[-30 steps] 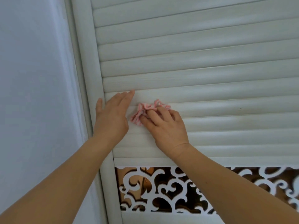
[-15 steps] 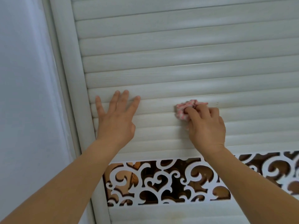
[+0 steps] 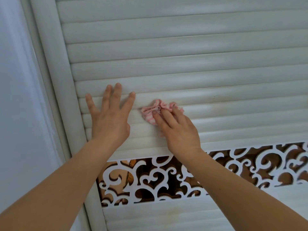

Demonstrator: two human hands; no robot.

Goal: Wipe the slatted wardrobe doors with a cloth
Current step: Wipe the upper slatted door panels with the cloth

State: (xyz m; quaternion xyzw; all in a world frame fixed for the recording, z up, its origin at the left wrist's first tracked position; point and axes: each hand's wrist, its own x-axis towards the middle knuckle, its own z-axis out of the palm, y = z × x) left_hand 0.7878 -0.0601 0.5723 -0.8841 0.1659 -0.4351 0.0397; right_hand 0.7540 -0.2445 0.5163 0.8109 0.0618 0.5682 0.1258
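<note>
R hand (image 3: pixel 178 130) presses bunched pink-striped cloth (image 3: pixel 155 110) w/ straight fingers onto pale ribbed wardrobe slats (image 3: pixel 216 77), L hand (image 3: pixel 110 120) flat, splayed, bracing; best follow each groove lengthwise w/ steady pressure.

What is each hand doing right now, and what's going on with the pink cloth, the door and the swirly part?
left hand: flat on the slats, fingers spread, holding nothing.
right hand: fingers pressing the cloth against a slat.
pink cloth: bunched up, pinned to the door.
slatted door: shut.
swirly cut-out panel: untouched, below the hands.
</note>
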